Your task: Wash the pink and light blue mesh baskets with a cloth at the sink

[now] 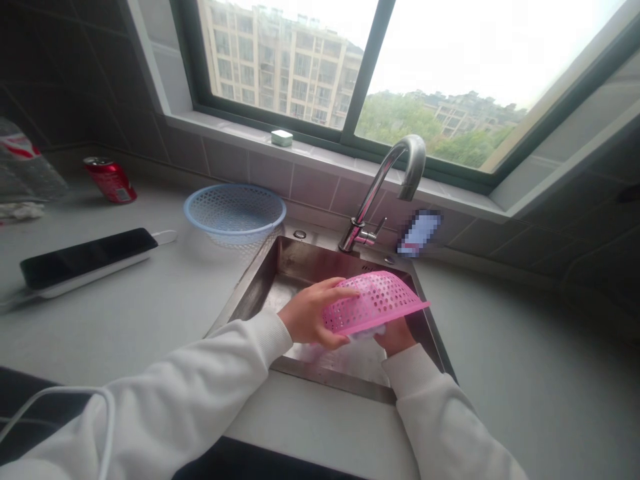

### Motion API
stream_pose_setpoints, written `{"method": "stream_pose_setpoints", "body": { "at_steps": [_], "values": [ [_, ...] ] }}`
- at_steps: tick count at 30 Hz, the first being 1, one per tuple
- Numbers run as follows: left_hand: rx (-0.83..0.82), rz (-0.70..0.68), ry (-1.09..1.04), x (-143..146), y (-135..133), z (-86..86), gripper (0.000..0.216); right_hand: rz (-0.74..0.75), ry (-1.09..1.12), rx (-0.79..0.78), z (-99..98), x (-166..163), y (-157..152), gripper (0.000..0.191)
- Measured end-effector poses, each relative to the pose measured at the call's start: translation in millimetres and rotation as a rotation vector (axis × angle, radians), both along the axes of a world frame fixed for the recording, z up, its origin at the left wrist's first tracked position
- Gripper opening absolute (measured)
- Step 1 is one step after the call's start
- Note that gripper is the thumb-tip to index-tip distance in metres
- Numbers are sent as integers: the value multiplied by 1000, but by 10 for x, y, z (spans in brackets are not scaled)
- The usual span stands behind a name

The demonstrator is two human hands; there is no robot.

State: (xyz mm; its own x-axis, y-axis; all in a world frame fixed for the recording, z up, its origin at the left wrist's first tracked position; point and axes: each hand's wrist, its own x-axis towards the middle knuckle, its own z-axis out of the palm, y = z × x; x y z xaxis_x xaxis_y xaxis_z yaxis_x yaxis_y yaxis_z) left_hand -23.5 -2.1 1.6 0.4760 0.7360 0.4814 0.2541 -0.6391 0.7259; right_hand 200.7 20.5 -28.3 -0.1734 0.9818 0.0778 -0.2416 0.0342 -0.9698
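Note:
A pink plastic basket with round holes (380,297) is tilted on its side above the stainless steel sink (290,363). My left hand (313,313) grips its left end, the thumb below and the fingers spread over the holed wall. Under the rim on the basket's open side is my right hand (397,335), its fingers mostly hidden. Something whitish and soft-looking (370,332) shows beside those fingers; its kind is unclear. Behind the basket rises the chrome faucet (383,180), with no water seen running from it.
A blue holed basket (235,210) stands left of the sink. Farther left are a red can (110,180), a clear bottle (25,163) and a black-topped white device (93,260). A pixelated object (420,232) leans behind the sink. A small box (281,138) sits on the sill. A white cable crosses my left sleeve.

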Motion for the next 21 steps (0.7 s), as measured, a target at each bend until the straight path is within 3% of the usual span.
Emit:
{"method": "stream_pose_setpoints", "body": {
  "at_steps": [4,10,16,21],
  "values": [
    [9,21,-49,16,5,-23,84,23,34,-43,26,-15,-61,58],
    [5,13,-57,9,-4,-32,85,-8,29,-73,8,-207,-80,43],
    [8,9,-56,36,-5,9,85,-13,91,-77,25,12,-21,64],
    [-41,1,-22,40,3,-45,90,6,48,-93,97,-172,-101,48]
  ]
}}
